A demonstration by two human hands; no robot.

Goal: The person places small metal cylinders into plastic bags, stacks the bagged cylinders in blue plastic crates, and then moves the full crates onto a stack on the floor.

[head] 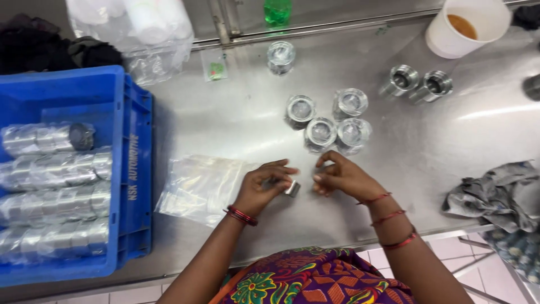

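Observation:
My left hand [263, 188] grips a small shiny metal cylinder [292, 188] at the near middle of the steel table [225, 112]. My right hand [340, 175] is just to its right, fingers curled, fingertips close to the cylinder's end; whether it touches the part is unclear. Just beyond the hands stands a cluster of several bagged metal parts [329, 119]. A flat stack of clear plastic bags [199, 186] lies left of my left hand.
A blue crate [132, 169] at left holds rows of wrapped metal parts. Two bare metal fittings [416, 84] and a white cup of brown liquid [464, 25] sit far right. A grey rag [498, 194] lies at the right edge. One more bagged part [280, 56] stands farther back.

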